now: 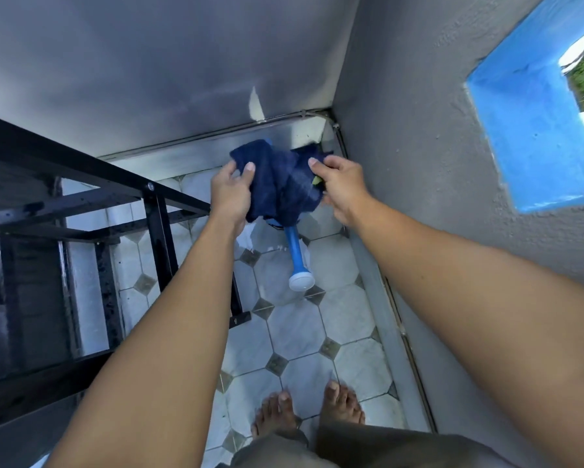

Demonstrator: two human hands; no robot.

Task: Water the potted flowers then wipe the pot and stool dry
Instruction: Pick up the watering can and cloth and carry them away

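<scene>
Navy cloth (280, 180), frame centre, pinched between left hand (231, 194) and right hand (339, 189): soft, light, likely limp; edge grips suit. Can (295, 255) on floor below.

Home balcony corner: tiled floor (304, 332), railing (81, 170).

Cloth (278, 182) above watering can (297, 258), frame (155, 211) left.

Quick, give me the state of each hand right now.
Left hand: closed, gripping the left edge of the dark blue cloth.
Right hand: closed, pinching the cloth's right edge.
</scene>
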